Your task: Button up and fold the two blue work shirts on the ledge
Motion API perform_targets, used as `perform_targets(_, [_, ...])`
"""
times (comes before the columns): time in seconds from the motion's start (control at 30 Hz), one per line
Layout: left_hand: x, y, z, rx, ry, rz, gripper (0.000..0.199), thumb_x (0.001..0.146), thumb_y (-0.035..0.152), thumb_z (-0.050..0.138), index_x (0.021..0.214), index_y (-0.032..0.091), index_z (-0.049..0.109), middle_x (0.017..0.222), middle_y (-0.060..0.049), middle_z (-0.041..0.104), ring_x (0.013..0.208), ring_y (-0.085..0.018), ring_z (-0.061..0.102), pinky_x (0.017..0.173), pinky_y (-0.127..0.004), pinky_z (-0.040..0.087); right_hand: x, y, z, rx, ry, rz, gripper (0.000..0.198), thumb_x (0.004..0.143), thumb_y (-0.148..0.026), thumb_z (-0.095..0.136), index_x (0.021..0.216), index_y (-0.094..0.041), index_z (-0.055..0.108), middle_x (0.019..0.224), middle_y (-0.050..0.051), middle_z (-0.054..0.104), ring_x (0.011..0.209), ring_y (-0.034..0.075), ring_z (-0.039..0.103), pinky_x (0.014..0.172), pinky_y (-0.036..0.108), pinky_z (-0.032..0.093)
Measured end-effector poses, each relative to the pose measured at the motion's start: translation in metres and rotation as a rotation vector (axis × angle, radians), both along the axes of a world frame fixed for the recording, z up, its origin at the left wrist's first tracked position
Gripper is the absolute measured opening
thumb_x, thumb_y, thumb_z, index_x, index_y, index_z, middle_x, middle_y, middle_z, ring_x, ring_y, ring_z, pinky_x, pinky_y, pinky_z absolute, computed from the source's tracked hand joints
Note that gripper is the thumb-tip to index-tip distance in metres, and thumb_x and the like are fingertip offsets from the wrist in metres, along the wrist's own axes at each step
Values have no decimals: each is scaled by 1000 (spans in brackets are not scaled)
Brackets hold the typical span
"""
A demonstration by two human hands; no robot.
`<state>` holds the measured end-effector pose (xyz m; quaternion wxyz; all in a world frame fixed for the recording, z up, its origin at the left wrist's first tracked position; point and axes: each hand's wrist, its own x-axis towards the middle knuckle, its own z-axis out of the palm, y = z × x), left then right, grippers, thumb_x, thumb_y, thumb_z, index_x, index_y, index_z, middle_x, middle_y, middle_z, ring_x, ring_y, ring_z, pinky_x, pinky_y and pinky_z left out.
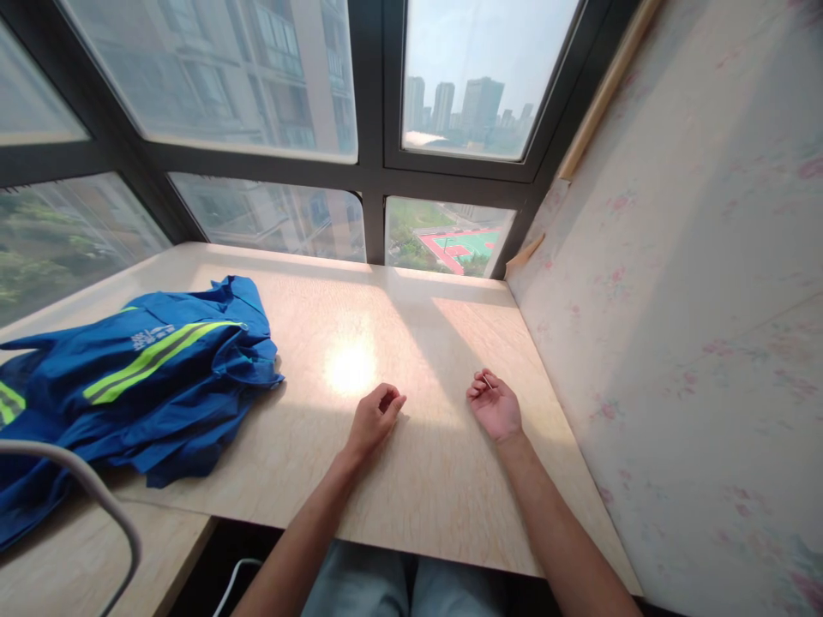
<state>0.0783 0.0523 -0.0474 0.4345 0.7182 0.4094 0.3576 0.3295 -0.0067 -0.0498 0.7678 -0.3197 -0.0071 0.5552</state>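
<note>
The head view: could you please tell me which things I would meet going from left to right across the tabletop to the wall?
Blue garment, left hand, right hand, flowered wall.

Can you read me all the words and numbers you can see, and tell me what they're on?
None can be read clearly.
Blue garment: pale writing above a yellow-green stripe, too small and blurred to read.
Table and wall: no words or numbers that I can see.
Thin thing in the right hand: too small to tell.
</note>
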Motion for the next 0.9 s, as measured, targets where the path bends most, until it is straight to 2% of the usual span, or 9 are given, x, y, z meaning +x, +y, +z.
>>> perform_targets(0.4, [-8,-4,2,-30,-56,5,20,86,36,59,78,18,56,72,1,58,66,-12,54,64,-26,43,-3,0,4,-39,-30,12,19,64,-5,66,78,-18,62,69,-4,63,54,5,53,51,17,46])
perform_targets(0.5, [-16,-8,1,-45,-103,-21,19,86,36,60,92,18,60,80,-2,63,73,-14,60,69,-28,49,-3,-1,4,-69,-40,28,20,63,-5,67,78,-17,63,70,-3,63,54,5,53,50,17,47])
perform_targets(0.57, [-23,-9,-1,-50,-128,-30,26,85,36,61,105,19,60,83,-2,64,76,-15,62,72,-30,51,-2,-1,4,-90,-45,39,21,61,-5,68,78,-16,63,71,-2,63,54,5,53,50,17,47])
perform_targets(0.67, [-40,-5,-1,-27,-116,-20,30,85,34,61,111,19,59,84,-3,66,76,-15,64,73,-30,53,-2,1,4,-114,-54,54,23,60,-5,68,79,-16,63,71,-2,63,54,6,54,49,17,48])
perform_targets(0.77, [-67,11,6,106,-56,140,27,85,30,59,110,19,60,90,-5,69,79,-16,66,73,-31,55,-2,1,4,-127,-61,63,23,60,-4,68,78,-15,63,70,-2,62,54,6,53,48,17,48])
perform_targets(0.9, [-120,43,33,473,117,524,27,88,25,52,112,18,59,100,-10,68,92,-21,67,82,-37,55,-1,1,5,-135,-79,79,23,60,-4,68,79,-16,62,72,-2,61,54,5,52,48,17,49])
